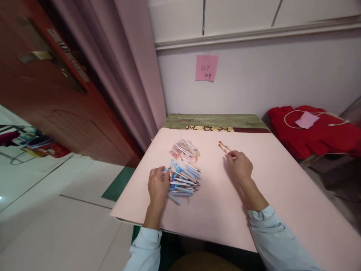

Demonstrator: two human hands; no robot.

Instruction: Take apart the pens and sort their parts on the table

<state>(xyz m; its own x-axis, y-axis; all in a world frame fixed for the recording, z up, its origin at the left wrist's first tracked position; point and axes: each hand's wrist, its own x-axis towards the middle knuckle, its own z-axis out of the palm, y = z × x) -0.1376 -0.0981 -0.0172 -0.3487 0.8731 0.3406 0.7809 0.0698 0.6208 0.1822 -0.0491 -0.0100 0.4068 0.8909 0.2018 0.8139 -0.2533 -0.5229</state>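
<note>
Near the left side of the pink-covered table (214,210), my left hand (158,185) is at the edge of a pile of pen parts (184,178). Its fingers are closed on a small blue pen piece, partly hidden by them. The pile mixes blue barrels, white refills with dark tips and some brown-orange pieces. Just behind it is a smaller heap of clear and pinkish pieces (184,149) with white refills. Over to the right, my right hand (240,165) pinches the near end of an orange-beige pen (223,148); a second similar pen (222,143) lies alongside.
A patterned green strip (214,119) shows along the table's far edge. Red cloth (296,141) with a white cable and pink paper sits at the right. A pink note (207,68) is on the wall. A curtain (141,67) and red door (56,98) stand left.
</note>
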